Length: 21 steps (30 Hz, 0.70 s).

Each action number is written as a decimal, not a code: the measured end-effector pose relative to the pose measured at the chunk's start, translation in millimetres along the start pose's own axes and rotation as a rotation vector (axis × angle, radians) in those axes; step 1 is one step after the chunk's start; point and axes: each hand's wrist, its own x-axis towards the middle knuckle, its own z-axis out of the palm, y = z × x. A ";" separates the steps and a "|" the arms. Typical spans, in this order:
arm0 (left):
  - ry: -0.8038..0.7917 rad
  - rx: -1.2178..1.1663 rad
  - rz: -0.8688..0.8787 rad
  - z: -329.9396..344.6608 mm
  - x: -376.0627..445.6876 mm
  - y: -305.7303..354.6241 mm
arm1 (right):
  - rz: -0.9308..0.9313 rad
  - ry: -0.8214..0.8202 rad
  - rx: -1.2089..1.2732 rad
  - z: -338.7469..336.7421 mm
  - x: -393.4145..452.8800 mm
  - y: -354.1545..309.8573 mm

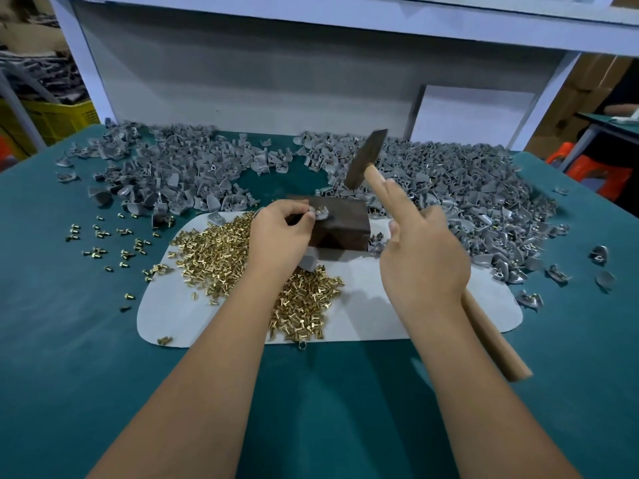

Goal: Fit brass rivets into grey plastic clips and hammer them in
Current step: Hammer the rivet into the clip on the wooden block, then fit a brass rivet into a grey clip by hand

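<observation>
Teal felt-like mat (69, 340) covers the bench across the whole lower frame. White rounded-corner plastic sheet (363, 305) lies on it at centre. Dark brown rectangular block (340, 224) sits on the sheet's upper edge.

Head view, task items:
- Loose heap of small brass rivets (221, 250) on the left half of the white sheet, running under the left forearm toward lower centre; strays scattered on the teal mat at mid left.
- Wide band of grey plastic clips (466, 188) across the upper middle of the frame, thickest at right, thinner at upper left, with a gap of bare mat above the block.
- One grey clip with a brass rivet in it (320, 213) rests on the block's top face, at its left end.
- Left hand (280, 233) at centre, fingers curled, thumb and fingertips pinching that clip on the block.
- Right hand (423, 257) right of centre, wrapped round the wooden handle of a hammer (366, 159), index finger stretched along the shaft. Dark steel head is raised, tilted, above and right of the block, motion-blurred. Handle butt sticks out past the wrist at lower right.

Room: grey back panel (259, 74) with a white frame fills the top of the frame. Yellow crate (58, 119) at far upper left. Orange plastic stool (598, 171) at right edge, beside another green-topped table.
</observation>
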 end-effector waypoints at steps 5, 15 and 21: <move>-0.028 -0.092 -0.103 -2.4 -1.0 5.6 | 0.150 -0.024 -0.079 4.2 7.5 26.2; -0.047 -0.156 -0.143 -4.8 -3.0 8.5 | 0.223 -0.230 -0.142 19.1 6.0 39.4; -0.096 -0.106 -0.063 -5.6 -6.5 8.2 | 0.060 0.001 -0.161 20.6 1.6 29.2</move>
